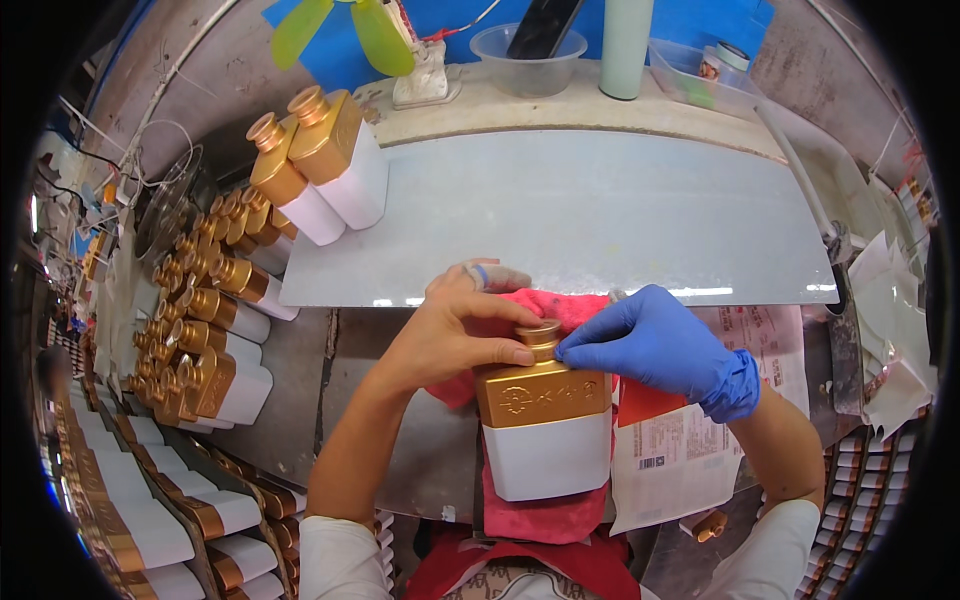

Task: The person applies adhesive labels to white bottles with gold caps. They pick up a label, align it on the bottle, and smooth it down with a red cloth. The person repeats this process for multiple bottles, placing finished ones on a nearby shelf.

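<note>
A bottle [547, 420] with a gold shoulder and neck and a white lower body lies in front of me on a pink-red cloth [545, 515]. My left hand [455, 330] is bare apart from finger covers, one with a blue band, and its thumb and fingers close round the gold neck. On the other side my right hand [650, 345], in a blue glove, pinches at the neck with its fingertips. Whether something small sits between those gloved fingertips is hidden. An orange-red flat piece [645, 402] shows just beneath the right hand.
Two similar bottles [345, 165] stand on the grey board [600, 210] at far left, with several more [225, 300] beside it. Printed paper [690, 470] lies right. A clear bowl [530, 60], a pale green cylinder [627, 50] and a green-bladed fan [385, 40] stand at the back.
</note>
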